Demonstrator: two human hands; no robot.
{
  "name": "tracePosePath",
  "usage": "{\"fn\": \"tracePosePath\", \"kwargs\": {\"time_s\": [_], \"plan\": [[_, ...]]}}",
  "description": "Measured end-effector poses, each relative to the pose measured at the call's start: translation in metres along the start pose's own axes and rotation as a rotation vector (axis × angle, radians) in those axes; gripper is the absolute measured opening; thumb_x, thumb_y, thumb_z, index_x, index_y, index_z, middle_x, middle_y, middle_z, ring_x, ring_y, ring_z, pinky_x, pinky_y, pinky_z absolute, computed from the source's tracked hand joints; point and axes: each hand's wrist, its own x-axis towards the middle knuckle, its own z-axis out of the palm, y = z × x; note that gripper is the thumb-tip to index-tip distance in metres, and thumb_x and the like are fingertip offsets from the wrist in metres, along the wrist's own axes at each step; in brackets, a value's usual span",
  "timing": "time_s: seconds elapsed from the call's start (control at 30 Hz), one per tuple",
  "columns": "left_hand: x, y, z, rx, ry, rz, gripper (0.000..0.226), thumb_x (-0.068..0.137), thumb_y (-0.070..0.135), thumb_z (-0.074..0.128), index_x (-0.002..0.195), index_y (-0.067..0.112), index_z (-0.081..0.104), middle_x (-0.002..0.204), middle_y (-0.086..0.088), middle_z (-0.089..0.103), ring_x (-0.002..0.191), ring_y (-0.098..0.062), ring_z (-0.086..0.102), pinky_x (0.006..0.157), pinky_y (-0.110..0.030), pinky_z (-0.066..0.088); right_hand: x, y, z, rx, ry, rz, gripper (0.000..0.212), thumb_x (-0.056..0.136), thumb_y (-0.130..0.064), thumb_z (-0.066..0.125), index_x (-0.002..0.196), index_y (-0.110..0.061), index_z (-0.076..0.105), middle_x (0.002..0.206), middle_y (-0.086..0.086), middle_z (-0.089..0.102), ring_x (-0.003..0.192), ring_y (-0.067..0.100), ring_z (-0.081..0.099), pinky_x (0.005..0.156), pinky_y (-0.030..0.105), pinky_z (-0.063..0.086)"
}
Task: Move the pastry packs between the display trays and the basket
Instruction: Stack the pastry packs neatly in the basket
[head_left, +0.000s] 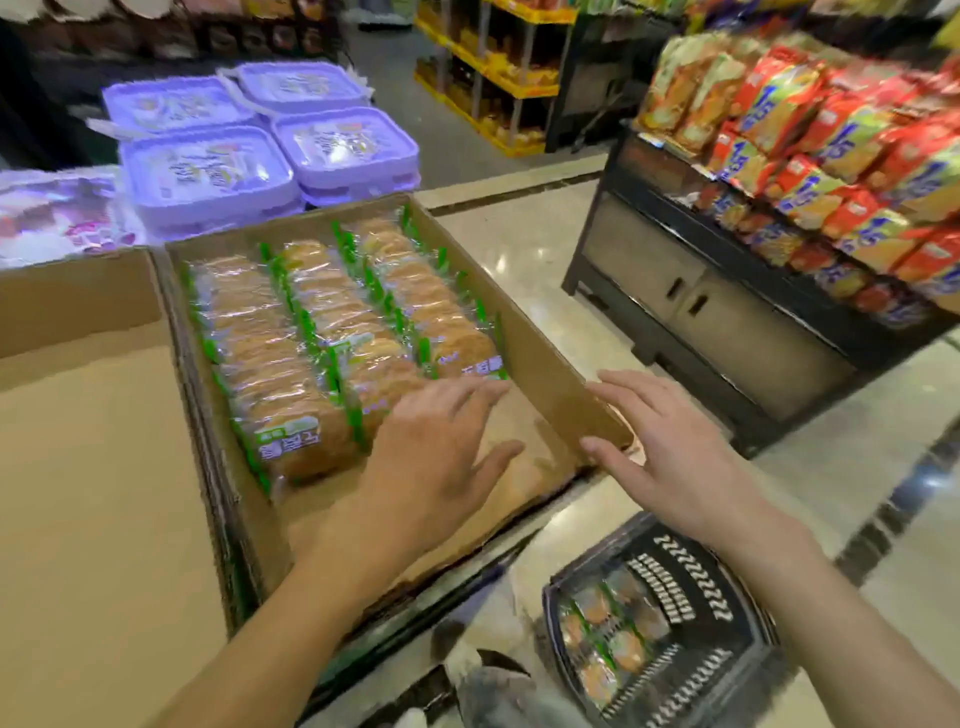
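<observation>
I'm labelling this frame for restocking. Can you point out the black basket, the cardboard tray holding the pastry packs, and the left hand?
black basket (675, 577): head view, on its slotted far wall.
cardboard tray (545, 364): head view, on its bare right wall.
left hand (436, 457): head view, on the back of the hand.

Both arms bare, stretched fwd, left hand (441, 457) palm down, fingers spread and straight, holding nothing, right hand (670, 457) likewise flat, fingers splayed, pointing left, empty

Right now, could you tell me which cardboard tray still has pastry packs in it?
The right-hand tray, under the left hand, holds three rows of packs. The left tray shows only bare cardboard.
</observation>
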Motion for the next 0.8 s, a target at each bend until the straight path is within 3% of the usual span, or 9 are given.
{"fn": "tracePosePath", "kwargs": {"time_s": [0.13, 0.23, 0.37, 0.53, 0.7, 0.8], "plan": [[-0.001, 0.079, 0.041, -0.166, -0.047, 0.156, 0.054, 0.092, 0.054, 0.046, 0.13, 0.019, 0.061, 0.123, -0.002, 0.067, 0.11, -0.025, 0.063, 0.087, -0.038, 0.052, -0.116, 0.017, -0.031, -0.119, -0.027, 0.264, 0.058, 0.097, -0.059, 0.045, 0.139, -0.021, 0.055, 0.145, 0.0, 0.053, 0.132, 0.022, 0.046, 0.108, 0.037, 0.038], [-0.011, 0.143, 0.079, -0.269, -0.133, 0.245, 0.053, 0.096, 0.051, 0.044, 0.137, 0.02, 0.056, 0.132, -0.001, 0.064, 0.119, -0.023, 0.06, 0.096, -0.04, 0.05, -0.202, 0.033, -0.047, -0.135, 0.013, 0.475, 0.059, 0.098, -0.062, 0.042, 0.14, -0.022, 0.054, 0.145, -0.001, 0.053, 0.133, 0.021, 0.046, 0.111, 0.042, 0.042], [-0.025, 0.228, 0.125, -0.265, -0.251, 0.361, 0.056, 0.099, 0.053, 0.042, 0.143, 0.02, 0.052, 0.139, -0.001, 0.059, 0.127, -0.023, 0.055, 0.104, -0.042, 0.046, -0.308, 0.06, -0.06, -0.139, 0.033, 0.695, 0.062, 0.097, -0.062, 0.046, 0.147, -0.025, 0.048, 0.151, -0.005, 0.046, 0.14, 0.016, 0.037, 0.116, 0.038, 0.034], [-0.039, 0.34, 0.19, -0.183, -0.333, 0.457, 0.055, 0.099, 0.051, 0.048, 0.142, 0.018, 0.053, 0.138, -0.009, 0.06, 0.125, -0.03, 0.056, 0.1, -0.044, 0.048, -0.42, 0.127, -0.068, -0.125, 0.065, 0.825, 0.072, 0.092, -0.069, 0.032, 0.146, -0.025, 0.049, 0.149, 0.001, 0.05, 0.137, 0.024, 0.044, 0.113, 0.048, 0.041], [-0.071, 0.435, 0.24, -0.13, -0.435, 0.46, 0.056, 0.095, 0.051, 0.044, 0.133, 0.012, 0.06, 0.126, -0.009, 0.067, 0.109, -0.034, 0.064, 0.086, -0.046, 0.055, -0.513, 0.201, -0.07, -0.015, 0.037, 0.893, 0.064, 0.093, -0.064, 0.042, 0.143, -0.025, 0.052, 0.148, 0.002, 0.05, 0.136, 0.025, 0.044, 0.113, 0.045, 0.038], [-0.081, 0.46, 0.258, -0.124, -0.445, 0.349, 0.051, 0.096, 0.048, 0.05, 0.13, 0.012, 0.062, 0.123, -0.008, 0.068, 0.107, -0.033, 0.065, 0.084, -0.047, 0.056, -0.535, 0.243, -0.062, 0.057, -0.015, 0.869, 0.061, 0.095, -0.062, 0.045, 0.145, -0.028, 0.049, 0.15, -0.001, 0.047, 0.137, 0.024, 0.041, 0.114, 0.044, 0.035]]}}
